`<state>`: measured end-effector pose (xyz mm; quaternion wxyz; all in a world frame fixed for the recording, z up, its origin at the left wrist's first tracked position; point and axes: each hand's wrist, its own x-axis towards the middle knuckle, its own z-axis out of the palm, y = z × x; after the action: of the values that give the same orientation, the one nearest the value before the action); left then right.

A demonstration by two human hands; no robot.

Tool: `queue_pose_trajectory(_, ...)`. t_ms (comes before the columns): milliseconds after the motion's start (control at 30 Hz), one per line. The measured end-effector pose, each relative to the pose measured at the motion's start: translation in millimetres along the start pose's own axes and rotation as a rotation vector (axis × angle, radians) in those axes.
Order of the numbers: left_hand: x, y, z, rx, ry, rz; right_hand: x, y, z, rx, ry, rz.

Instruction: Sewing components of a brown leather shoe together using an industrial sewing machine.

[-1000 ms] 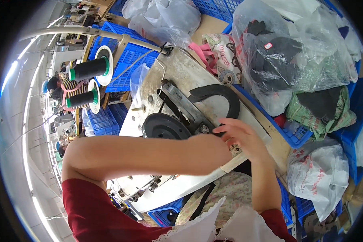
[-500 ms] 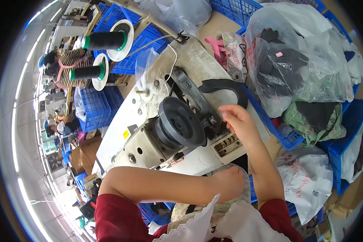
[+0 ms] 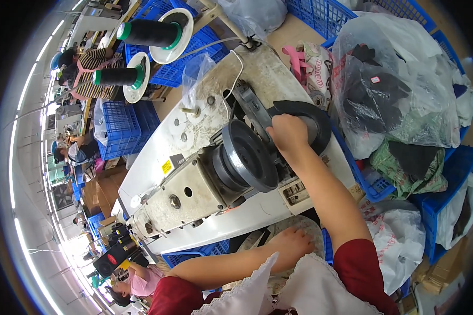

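Note:
My right hand (image 3: 290, 135) reaches across the sewing machine's back end, its fingers curled over the edge of a black curved belt cover (image 3: 320, 122). The fingertips are partly hidden behind the hand. Beside it stands the machine's dark handwheel (image 3: 248, 156), joined to the cream machine head (image 3: 181, 191). My left hand (image 3: 294, 245) lies on the patterned cloth (image 3: 306, 224) over my lap, below the table edge. It holds nothing, and its fingers are loosely bent and slightly apart.
Two black thread cones (image 3: 148, 33) stand on white discs at the upper left. A blue crate (image 3: 370, 184) with plastic bags and dark cut pieces (image 3: 376, 89) flanks the table on the right. A clear bag (image 3: 196, 79) sits on the table's far side. People work in the left background.
My right hand has moved away from me, from beside the handwheel to the belt cover, and its fingers have closed. The cover looks tilted. My left hand's fingers have loosened. The view has shifted.

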<state>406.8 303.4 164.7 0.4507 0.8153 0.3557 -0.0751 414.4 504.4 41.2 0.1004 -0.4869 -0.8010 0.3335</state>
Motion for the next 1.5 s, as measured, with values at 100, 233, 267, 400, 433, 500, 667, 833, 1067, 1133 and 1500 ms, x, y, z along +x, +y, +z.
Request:
queue_pose_trajectory(100,-3.7,-0.4,3.9,-0.033,0.035,-0.019,6.0,5.8,13.4,-0.081,-0.025,0.004)
queue_pose_trajectory(233,-7.8,-6.5,4.3,0.013,-0.032,-0.085,-11.7,14.3,5.8,0.096,0.219,-0.070)
queue_pose_trajectory(267,-8.4,-6.3,5.3,0.027,-0.037,-0.105,-17.2,16.0,-2.3,0.482,0.158,0.029)
queue_pose_trajectory(400,-11.3,-11.3,10.7,0.049,-0.027,-0.104,-40.7,42.3,-31.4,1.183,-0.058,0.212)
queue_pose_trajectory(433,-12.3,-13.6,14.7,0.036,-0.013,-0.124,-45.7,49.9,-36.8,1.346,-0.133,0.248)
queue_pose_trajectory(500,-14.2,-17.7,18.4,0.020,-0.001,-0.137,-55.4,57.3,-43.0,1.670,-0.287,0.316)
queue_pose_trajectory(667,-16.0,-22.2,23.8,0.040,-0.017,-0.166,-101.4,36.8,-19.5,0.437,0.012,0.017)
queue_pose_trajectory(833,-12.4,-21.1,33.6,0.078,0.007,-0.141,-112.0,38.6,-13.2,-0.113,-0.092,-0.111)
queue_pose_trajectory(1067,-13.3,-19.9,36.5,0.067,0.048,-0.119,-114.3,34.0,-28.6,-0.078,-0.081,-0.163)
queue_pose_trajectory(1133,-14.7,-21.5,36.5,0.072,0.056,-0.125,-114.9,30.8,-33.0,0.027,0.032,-0.235)
queue_pose_trajectory(1500,-5.2,-27.6,39.1,0.091,0.065,-0.123,-57.3,36.0,-25.6,0.023,-0.048,-0.188)
